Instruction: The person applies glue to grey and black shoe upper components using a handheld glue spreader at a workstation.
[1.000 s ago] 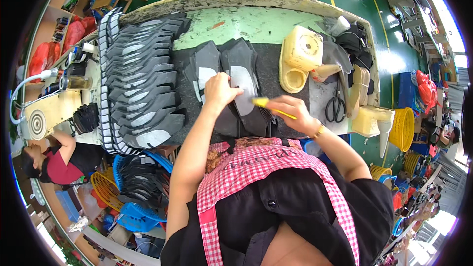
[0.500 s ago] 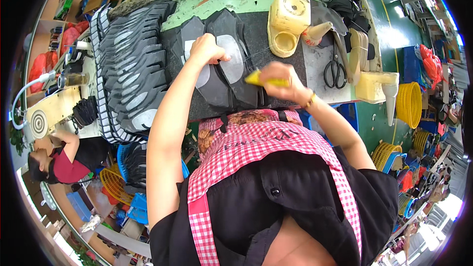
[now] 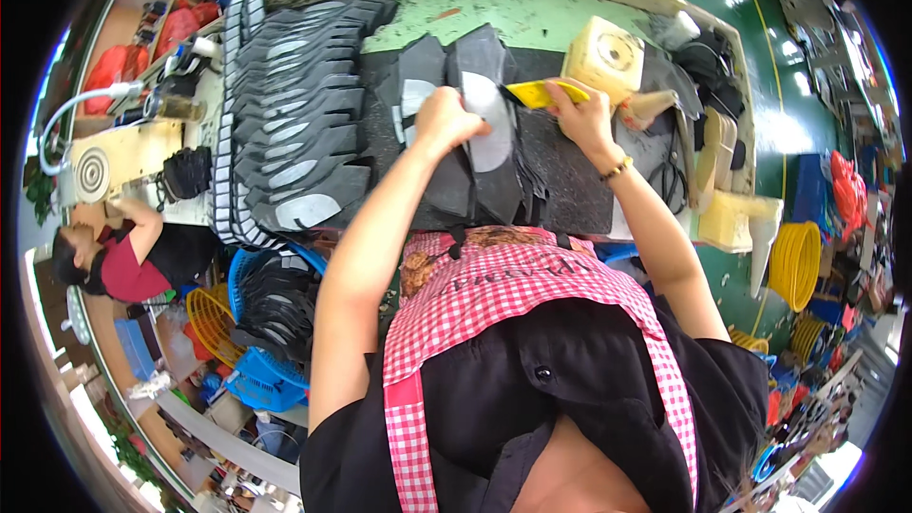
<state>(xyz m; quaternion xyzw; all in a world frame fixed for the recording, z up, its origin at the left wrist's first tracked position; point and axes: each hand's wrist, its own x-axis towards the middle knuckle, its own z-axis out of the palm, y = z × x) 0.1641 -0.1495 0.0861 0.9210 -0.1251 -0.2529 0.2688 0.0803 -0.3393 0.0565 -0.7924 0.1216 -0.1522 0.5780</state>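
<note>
Two black shoe-upper pieces with pale grey patches lie on the dark mat in the middle of the bench, the right piece [image 3: 483, 62] and the left piece [image 3: 420, 59]. My left hand [image 3: 448, 122] is closed on the right piece's left edge, its thumb by the grey patch; its fingertips are partly hidden. In my right hand [image 3: 586, 123] is a flat yellow brush [image 3: 546, 93], pinched between thumb and fingers. Its dark end sits at the right piece's upper right edge. Other black layers show under both pieces.
A long row of overlapping black pieces [image 3: 294, 114] lies on striped cloth at left. A stained cream glue pot [image 3: 608, 52] stands beyond my right hand. Scissors [image 3: 670, 180], a cream container [image 3: 727, 218] and dark scraps lie right. Another person [image 3: 133, 256] sits at far left.
My right hand has moved away from me with the yellow brush, from the piece's lower right edge to its upper right edge. My left hand stays on the pieces; the whole view has shifted.
</note>
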